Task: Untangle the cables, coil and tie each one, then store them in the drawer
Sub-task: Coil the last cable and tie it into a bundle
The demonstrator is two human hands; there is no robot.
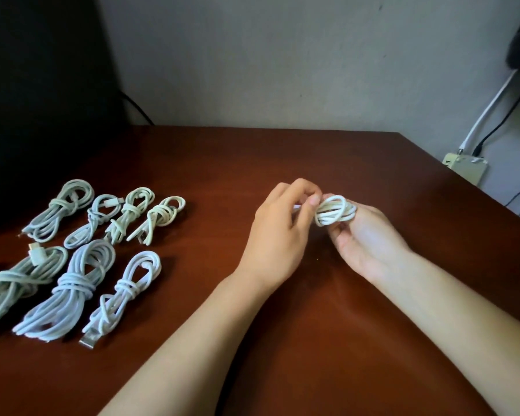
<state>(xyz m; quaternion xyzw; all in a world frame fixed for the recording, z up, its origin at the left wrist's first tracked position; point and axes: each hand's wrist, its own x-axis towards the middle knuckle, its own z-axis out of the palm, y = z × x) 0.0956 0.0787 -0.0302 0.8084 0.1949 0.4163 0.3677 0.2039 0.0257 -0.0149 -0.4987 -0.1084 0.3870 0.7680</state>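
- Brown table (282, 163), grey wall (282, 55) behind; tied coils (81, 250) in rows at far left.
- Above table, right of centre: small coil (335, 211) gripped in right hand (370, 244), long axis left-right.
- At its left end, left hand (278, 235) pinching, likely the tail.

We see dim, soft, even light; the wall (282, 55) is grey and the upper left of the frame sinks into black. The table (312, 160) shows faint sheen. Edges bow; fine detail looks smeared.
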